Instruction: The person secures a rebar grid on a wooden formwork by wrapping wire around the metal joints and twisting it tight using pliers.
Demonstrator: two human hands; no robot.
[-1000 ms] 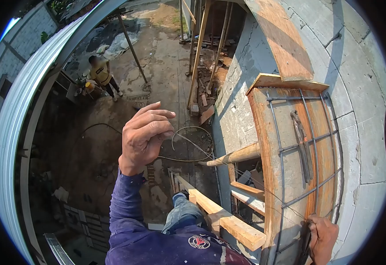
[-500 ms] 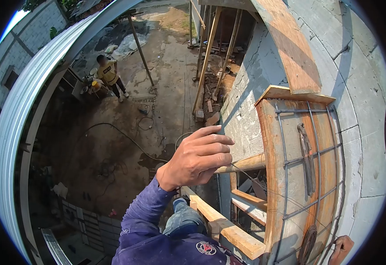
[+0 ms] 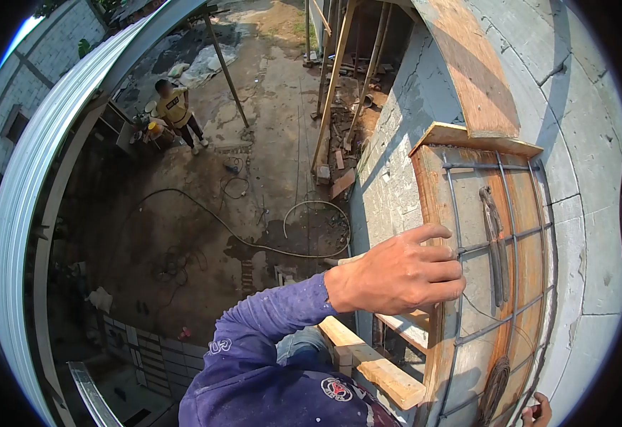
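My left hand (image 3: 403, 274) is closed, fingers curled, at the near edge of a wooden form board (image 3: 432, 196). A thin tie wire (image 3: 478, 312) trails from its fingertips over the steel rebar grid (image 3: 514, 267). At the bottom right edge, my right hand (image 3: 536, 411) shows only in part; its fingers are curled, and what they hold cannot be made out. A pair of pincers (image 3: 496, 249) with dark handles lies on the grid. Below it sits a looped bundle of tie wire (image 3: 494, 388).
A grey block wall (image 3: 596, 249) rises along the right, with a plywood board (image 3: 467, 71) beside it. A timber beam (image 3: 375, 363) is below my arm. Far below, a person (image 3: 175, 114) stands on the ground near a hose (image 3: 289, 252). Metal roofing (image 3: 22, 213) curves along the left.
My left hand has moved right and slightly down, from over the open drop to the form's edge. The wire now hangs slacker. My right hand has shifted slightly lower and left.
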